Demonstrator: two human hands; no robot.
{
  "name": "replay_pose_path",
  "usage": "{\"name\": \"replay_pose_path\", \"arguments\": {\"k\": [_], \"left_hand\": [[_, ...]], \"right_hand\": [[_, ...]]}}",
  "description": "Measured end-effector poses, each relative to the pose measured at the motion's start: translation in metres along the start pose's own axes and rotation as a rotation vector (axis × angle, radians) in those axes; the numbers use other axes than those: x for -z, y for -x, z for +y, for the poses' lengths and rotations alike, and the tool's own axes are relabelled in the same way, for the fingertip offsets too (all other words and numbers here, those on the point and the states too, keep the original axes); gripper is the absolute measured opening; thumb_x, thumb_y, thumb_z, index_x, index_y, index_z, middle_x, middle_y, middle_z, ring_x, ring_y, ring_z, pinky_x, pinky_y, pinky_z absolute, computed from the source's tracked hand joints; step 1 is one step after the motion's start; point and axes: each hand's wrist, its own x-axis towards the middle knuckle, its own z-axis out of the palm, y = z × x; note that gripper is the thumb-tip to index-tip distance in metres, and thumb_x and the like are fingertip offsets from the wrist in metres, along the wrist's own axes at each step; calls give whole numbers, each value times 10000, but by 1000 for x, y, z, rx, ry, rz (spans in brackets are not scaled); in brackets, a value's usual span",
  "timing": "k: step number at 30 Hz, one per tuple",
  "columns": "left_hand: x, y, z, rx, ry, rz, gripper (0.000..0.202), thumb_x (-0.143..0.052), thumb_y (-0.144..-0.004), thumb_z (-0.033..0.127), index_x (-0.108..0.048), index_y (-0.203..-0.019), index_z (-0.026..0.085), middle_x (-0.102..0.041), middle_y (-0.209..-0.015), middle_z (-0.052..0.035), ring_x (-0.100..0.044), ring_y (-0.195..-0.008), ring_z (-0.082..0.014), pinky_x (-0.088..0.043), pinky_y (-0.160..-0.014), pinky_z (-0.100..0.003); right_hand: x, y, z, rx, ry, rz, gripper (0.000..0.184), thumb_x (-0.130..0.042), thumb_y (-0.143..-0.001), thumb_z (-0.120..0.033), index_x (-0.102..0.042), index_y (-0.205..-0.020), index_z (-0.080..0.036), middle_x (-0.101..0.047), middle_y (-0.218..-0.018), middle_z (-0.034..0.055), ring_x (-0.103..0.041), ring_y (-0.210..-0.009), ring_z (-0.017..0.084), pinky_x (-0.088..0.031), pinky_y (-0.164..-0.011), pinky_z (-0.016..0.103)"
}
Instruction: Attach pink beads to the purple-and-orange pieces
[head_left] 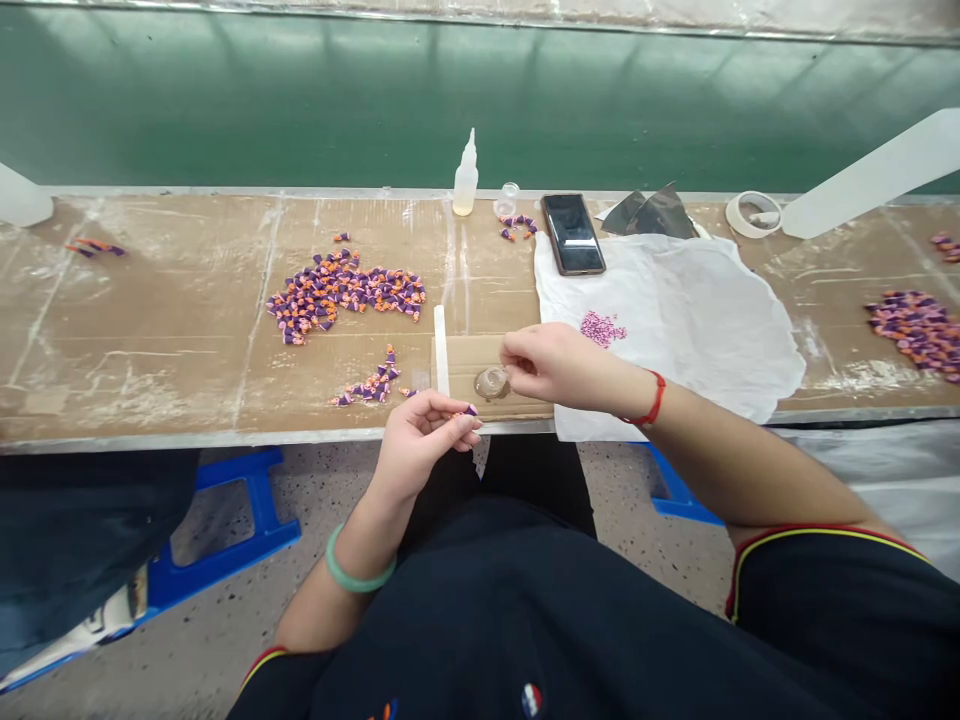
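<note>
My left hand (424, 440) pinches a small purple-and-orange figure (471, 410) at the table's front edge. Closed in a pinch, my right hand (544, 365) is over a piece of cardboard (469, 352), beside a small clear puddle or shallow cup (491, 382); whatever its fingertips hold is too small or hidden to make out. A white strip (441, 350) lies along the cardboard's left side. Several similar figures (371, 386) lie to the left, with a larger pile (345, 290) behind them. Tiny pink pieces (602, 328) are heaped on a white cloth (675, 320) to the right.
At the back stand a dropper bottle (466, 180) and a small clear cup (508, 198). A phone (573, 234) rests partly on the cloth. Farther right are dark sheets (652, 213), a tape roll (753, 214) and another pile of figures (915, 330). A blue stool (259, 500) is below left.
</note>
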Motion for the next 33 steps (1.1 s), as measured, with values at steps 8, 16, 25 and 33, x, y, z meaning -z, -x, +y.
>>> {"name": "replay_pose_path", "arguments": {"k": [8, 16, 25, 33], "left_hand": [[-20, 8, 15, -46, 117, -99, 399, -916, -624, 432, -655, -758, 162, -758, -652, -13, -720, -523, -145, -586, -469, -189], [-27, 15, 19, -79, 67, -118, 373, -909, -649, 424, -665, -753, 162, -785, -706, -34, -733, -544, -162, -611, -492, -222], [-30, 16, 18, -123, 86, -123, 297, -903, -680, 354, -690, -759, 162, -788, -702, -22, -738, -550, -146, -611, -505, -192], [-31, 17, 16, -104, 35, -66, 363, -919, -629, 414, -685, -744, 161, -776, -684, -32, -736, -544, -177, -624, -516, -250]], "right_hand": [[-3, 33, -28, -66, -891, -70, 133, -558, -900, -269, -504, -797, -206, -668, -764, 15, -677, -749, 149, -546, -676, 276], [3, 43, -35, 16, -731, -6, 120, -536, -913, -223, -520, -798, -194, -585, -665, -21, -476, -573, 92, -388, -511, 216], [5, 46, -33, 82, -580, 34, 106, -522, -879, -187, -518, -773, -198, -542, -637, -35, -447, -568, 90, -358, -509, 209], [6, 46, -37, 152, -444, 78, 137, -509, -871, -165, -478, -744, -206, -542, -629, -39, -467, -551, 85, -346, -511, 208]]}}
